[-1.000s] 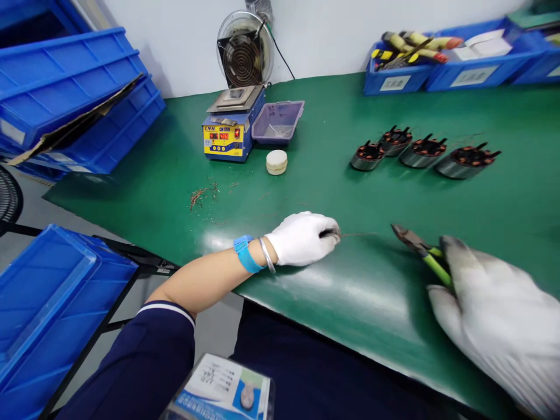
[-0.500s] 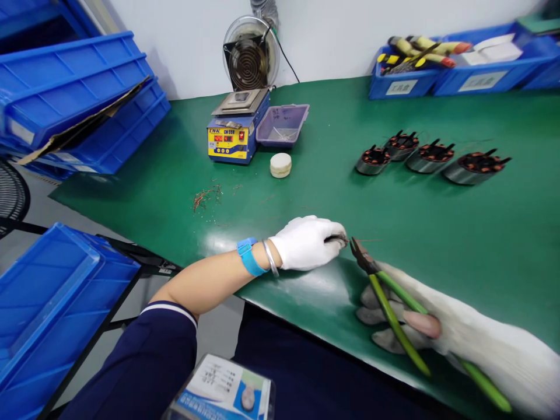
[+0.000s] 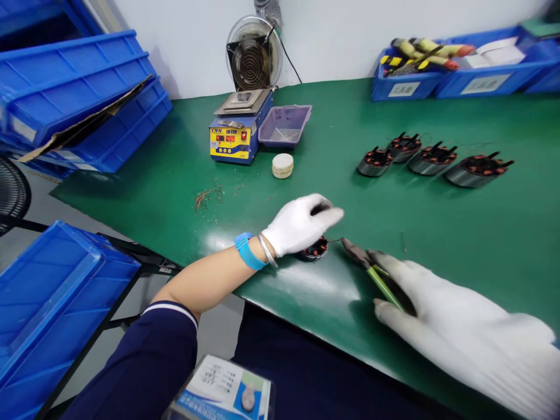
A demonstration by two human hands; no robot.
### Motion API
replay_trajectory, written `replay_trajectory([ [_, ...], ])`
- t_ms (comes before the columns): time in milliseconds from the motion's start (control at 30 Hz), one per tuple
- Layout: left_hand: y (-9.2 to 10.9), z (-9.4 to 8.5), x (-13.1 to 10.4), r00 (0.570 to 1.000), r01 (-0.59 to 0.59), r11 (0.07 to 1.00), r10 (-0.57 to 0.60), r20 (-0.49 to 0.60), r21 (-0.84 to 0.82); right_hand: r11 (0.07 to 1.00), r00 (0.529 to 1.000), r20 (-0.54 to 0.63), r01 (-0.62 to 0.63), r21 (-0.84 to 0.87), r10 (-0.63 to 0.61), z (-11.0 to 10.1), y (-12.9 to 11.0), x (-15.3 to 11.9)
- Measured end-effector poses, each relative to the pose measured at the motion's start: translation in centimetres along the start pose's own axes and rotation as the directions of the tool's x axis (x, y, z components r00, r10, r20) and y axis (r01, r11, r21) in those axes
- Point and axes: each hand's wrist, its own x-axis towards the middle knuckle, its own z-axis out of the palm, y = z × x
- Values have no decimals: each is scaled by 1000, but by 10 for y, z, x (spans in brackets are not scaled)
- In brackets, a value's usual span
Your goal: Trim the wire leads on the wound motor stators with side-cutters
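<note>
My left hand (image 3: pixel 301 224), in a white glove, hovers over a motor stator (image 3: pixel 317 249) with copper windings and partly hides it. Its thumb and forefinger curl together into a ring, and I cannot make out anything between the tips. From the stator a thin wire (image 3: pixel 334 240) sticks out to the right. Green-handled diagonal cutters (image 3: pixel 381 286) are held in my gloved right hand (image 3: pixel 437 309). Their jaws look closed, with the tip at or close to the wire's end.
Several stators (image 3: pixel 431 158) stand at the right. A solder pot (image 3: pixel 231 140), a purple tray (image 3: pixel 280 143) and a round white container (image 3: pixel 282 166) are farther back. Copper scraps (image 3: pixel 205 197) lie left. Blue bins (image 3: pixel 405 89) with tools line the wall; blue crates (image 3: pixel 79 87) are stacked left.
My left hand has risen off the stator, which now shows beneath it. The cutters have shifted slightly left and their handles are squeezed closer; my right hand has turned over them.
</note>
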Motion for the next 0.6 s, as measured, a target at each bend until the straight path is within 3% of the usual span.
replay_trajectory([
  [67, -2, -2, 5, 992, -2, 996, -9, -127, -86, 991, 999, -5, 42, -125, -43, -3, -12, 3],
  [133, -7, -3, 10, 981, -5, 992, -18, -191, -124, 977, 987, -86, 120, -177, -136, -4, -30, 13],
  [233, -15, -3, 16, 968, -3, 990, -32, -247, -139, 968, 947, -214, 217, -127, -240, -3, -63, 38],
  [367, -22, -4, 23, 949, 15, 985, -68, -307, -170, 973, 968, -112, 229, 28, -225, 1, -87, 63],
  [433, -24, -5, 26, 946, 11, 984, -69, -317, -181, 985, 976, -149, 166, 45, -157, 0, -74, 66],
  [500, -25, -5, 27, 947, 2, 982, -63, -316, -190, 997, 975, -220, 10, 79, 8, -6, -40, 65],
  [567, -25, -2, 27, 950, -1, 979, -63, -306, -205, 955, 912, -290, -260, 141, 291, -18, 9, 62],
  [600, -24, 0, 26, 953, 1, 977, -65, -296, -213, 934, 887, -294, -334, 127, 357, -25, 34, 60],
])
